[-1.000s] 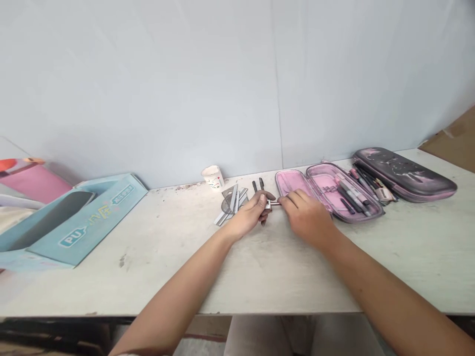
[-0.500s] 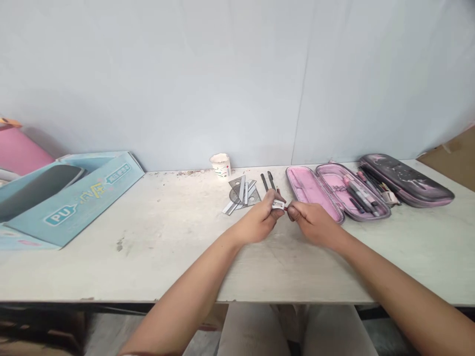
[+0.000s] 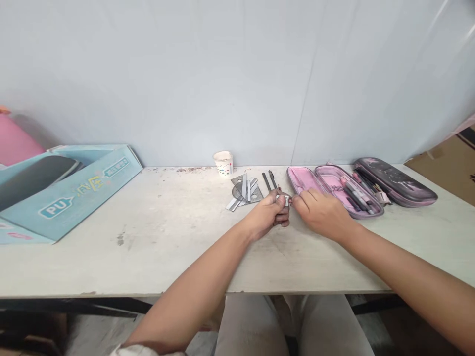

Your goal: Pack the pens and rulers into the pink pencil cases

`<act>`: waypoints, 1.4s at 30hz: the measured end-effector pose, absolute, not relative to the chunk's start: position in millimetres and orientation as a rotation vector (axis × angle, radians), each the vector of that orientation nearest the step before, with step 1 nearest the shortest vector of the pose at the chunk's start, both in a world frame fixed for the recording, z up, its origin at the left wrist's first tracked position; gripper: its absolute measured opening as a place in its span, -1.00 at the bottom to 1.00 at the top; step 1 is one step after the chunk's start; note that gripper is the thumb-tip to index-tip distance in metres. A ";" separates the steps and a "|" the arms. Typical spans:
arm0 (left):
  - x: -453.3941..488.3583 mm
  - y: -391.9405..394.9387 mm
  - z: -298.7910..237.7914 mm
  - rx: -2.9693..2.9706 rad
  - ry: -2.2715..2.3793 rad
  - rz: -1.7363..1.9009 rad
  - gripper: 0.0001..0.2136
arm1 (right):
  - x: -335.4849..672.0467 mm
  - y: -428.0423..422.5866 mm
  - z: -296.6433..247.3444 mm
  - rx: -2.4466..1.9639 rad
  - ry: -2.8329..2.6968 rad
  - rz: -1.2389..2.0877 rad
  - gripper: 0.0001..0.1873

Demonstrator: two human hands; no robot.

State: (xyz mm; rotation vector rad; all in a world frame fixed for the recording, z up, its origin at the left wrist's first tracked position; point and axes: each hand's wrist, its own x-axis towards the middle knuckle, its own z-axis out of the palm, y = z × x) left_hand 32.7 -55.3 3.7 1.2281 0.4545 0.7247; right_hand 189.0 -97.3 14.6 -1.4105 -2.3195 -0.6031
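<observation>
Our left hand (image 3: 272, 215) closes its grip on a small white piece (image 3: 282, 199) just above the tabletop (image 3: 166, 237) while our right hand (image 3: 321, 213) pinches its other end, and with fingertip holds only, it could slip toward the rulers (image 3: 243, 192).

The table (image 3: 148, 247) is pale, matt board, scuffed and stained. At eleven o'clock from the left hand (image 3: 269, 215) lie rulers (image 3: 243, 190) of grey, see-through plastic with a slight shine. Beyond them is a matt white paper cup (image 3: 223, 162). The small piece (image 3: 282, 199) in the fingers (image 3: 281, 217) looks like bright metal, though it is too small to be sure. At two o'clock the pencil case (image 3: 326, 184) shows a smooth pink lining, and its lid (image 3: 395, 180) is dark and glossy. At nine o'clock the blue box (image 3: 74, 193) is printed cardboard with a soft sheen.
</observation>
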 end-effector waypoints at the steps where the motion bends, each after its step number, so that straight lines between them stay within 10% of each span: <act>1: 32.5 -55.9 4.3 1.234 0.451 0.740 -0.83 | 187.7 -96.1 15.5 -1.419 -2.330 -0.658 -0.80; 11: 25.5 -55.8 9.1 1.755 0.625 0.821 -0.84 | 195.5 -76.3 30.6 -1.346 -1.753 1.436 -0.59; 19: 32.0 -50.4 10.2 1.175 0.486 0.890 -0.84 | 178.0 -80.8 26.9 -1.488 -2.306 -0.332 -0.79; 22: 27.0 -52.6 11.4 1.328 0.476 0.927 -0.84 | 177.6 -76.1 34.8 -1.575 -2.272 -0.075 -0.75; 27: 26.4 -48.6 5.1 1.600 0.515 0.898 -0.84 | 186.9 -66.2 39.7 -1.418 -1.912 1.252 -0.63; 36: 30.3 -47.1 9.1 1.140 0.471 0.920 -0.87 | 172.6 -75.1 31.4 -1.489 -2.408 -0.541 -0.77; 42: 23.6 -45.8 7.5 1.478 0.521 0.936 -0.88 | 176.2 -66.9 39.5 -1.488 -2.118 0.591 -0.71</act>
